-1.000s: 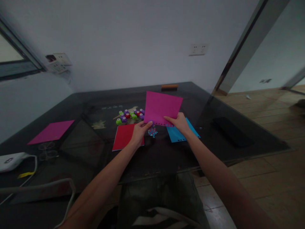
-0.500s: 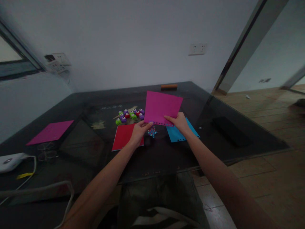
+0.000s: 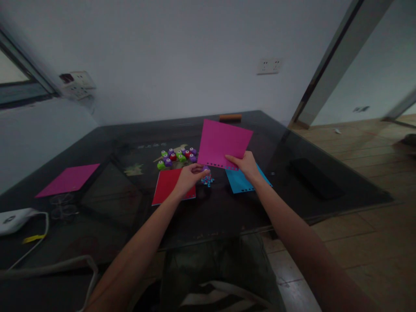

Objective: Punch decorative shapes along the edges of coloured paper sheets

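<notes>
My right hand [image 3: 246,166] pinches a magenta sheet of paper [image 3: 224,143] by its lower right part and holds it raised and tilted. A row of small punched holes runs along the sheet's lower edge. At the lower left corner, my left hand [image 3: 190,177] is closed on a small purple paper punch [image 3: 206,168], partly hidden by my fingers. Below it lies a little heap of coloured paper cut-outs [image 3: 207,180]. Beneath my left hand is a red sheet [image 3: 167,186]. A blue sheet [image 3: 240,180] with punched holes along its near edge lies under my right hand.
Several green, purple and red paper punches [image 3: 177,156] stand grouped behind the red sheet. Another magenta sheet [image 3: 69,178] lies at the left, near a white power strip [image 3: 16,220] and its cable. A black slab-like object [image 3: 315,177] is at the right, a brown cylinder [image 3: 230,118] at the back.
The magenta sheet has shifted slightly up and right with my right hand. My left hand has drawn slightly down and left, and more holes show along the sheet's lower left edge.
</notes>
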Tool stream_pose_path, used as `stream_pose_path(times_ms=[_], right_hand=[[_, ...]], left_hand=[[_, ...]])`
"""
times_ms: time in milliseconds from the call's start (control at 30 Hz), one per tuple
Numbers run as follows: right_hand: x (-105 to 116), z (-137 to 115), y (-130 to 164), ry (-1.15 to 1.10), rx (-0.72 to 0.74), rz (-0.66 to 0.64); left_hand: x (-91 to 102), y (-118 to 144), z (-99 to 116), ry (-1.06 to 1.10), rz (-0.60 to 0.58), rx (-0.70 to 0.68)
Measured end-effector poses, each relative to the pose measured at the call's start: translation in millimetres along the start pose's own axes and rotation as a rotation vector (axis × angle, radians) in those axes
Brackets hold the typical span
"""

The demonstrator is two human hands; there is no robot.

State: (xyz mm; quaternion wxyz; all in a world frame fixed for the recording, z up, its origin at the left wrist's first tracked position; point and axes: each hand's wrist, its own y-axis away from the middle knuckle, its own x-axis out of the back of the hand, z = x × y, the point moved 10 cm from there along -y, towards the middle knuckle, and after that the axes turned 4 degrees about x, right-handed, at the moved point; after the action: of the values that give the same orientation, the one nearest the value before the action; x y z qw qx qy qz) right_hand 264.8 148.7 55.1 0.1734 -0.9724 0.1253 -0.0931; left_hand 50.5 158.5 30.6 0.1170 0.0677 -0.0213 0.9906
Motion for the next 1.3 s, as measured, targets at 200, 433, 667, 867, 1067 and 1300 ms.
stream_pose_path(times_ms=[200,433,667,867,1067,1300], right_hand=[[1.1,1.2,0.4,-0.010,-0.008,0.014],[1.1,1.3,-1.4,0.000,0.022,0.008],[1.6,0.8,-1.7,0.009,0.020,0.007],[2.2,3.0,-3.1,0.004,0.039,0.010],[2.9,5.0,-3.3,0.008,0.044,0.013],[6.6,12.6,-6.3,-0.054,0.023,0.054]], left_hand=[[-2.7,4.0,10.3,-0.218,-0.067,-0.131],[-9.8,10.7,22.5,-0.337,-0.112,-0.248],[-16.0,13.5,24.6,-0.418,-0.189,-0.341],[-20.7,15.6,24.5,-0.492,-0.248,-0.418],[-18.6,13.0,23.9,-0.424,-0.227,-0.349],[-14.9,7.3,16.3,-0.144,-0.215,-0.181]])
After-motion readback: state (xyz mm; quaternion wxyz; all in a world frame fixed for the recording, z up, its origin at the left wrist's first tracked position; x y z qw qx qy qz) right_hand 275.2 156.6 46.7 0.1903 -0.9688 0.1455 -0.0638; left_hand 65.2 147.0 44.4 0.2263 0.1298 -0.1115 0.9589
